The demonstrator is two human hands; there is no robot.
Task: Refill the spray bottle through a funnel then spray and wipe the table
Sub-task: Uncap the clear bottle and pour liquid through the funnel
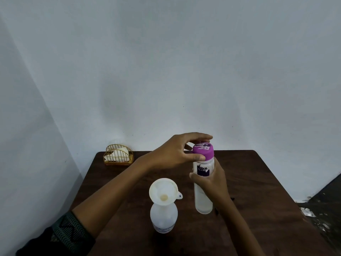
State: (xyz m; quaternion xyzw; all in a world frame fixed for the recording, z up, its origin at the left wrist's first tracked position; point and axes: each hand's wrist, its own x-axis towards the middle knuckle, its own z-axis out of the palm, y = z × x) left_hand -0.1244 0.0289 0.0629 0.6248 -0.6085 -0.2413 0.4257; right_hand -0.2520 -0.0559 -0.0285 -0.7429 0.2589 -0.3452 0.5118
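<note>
Funnel (163, 191) sits in the neck of the spray bottle (163, 218), which stands upright on the table (258, 182), just to the left of the gripped water bottle (203, 182) and slightly nearer the person. The right hand (212, 183) wraps around the water bottle's middle, fingers closed firmly on it, base resting on the wood. Above that grip, the left hand (177, 154) closes fingertips and thumb around the purple cap (203, 151), so the step in hand looks like unscrewing it.

To do it well, the lower hand should pin the bottle steady against the table while the upper hand turns only the cap, without squeezing the soft wall, since liquid could jump out once the seal breaks. Keeping the elbow away from the funnel matters too; it is perched loosely and looks easy to knock.

The water bottle is clear plastic with a dark label and holds clear liquid. The spray bottle is frosted white, its sprayer head off, seemingly near empty. Beyond the hands, a gold wire napkin holder (118, 155) stands at the far left corner.
</note>
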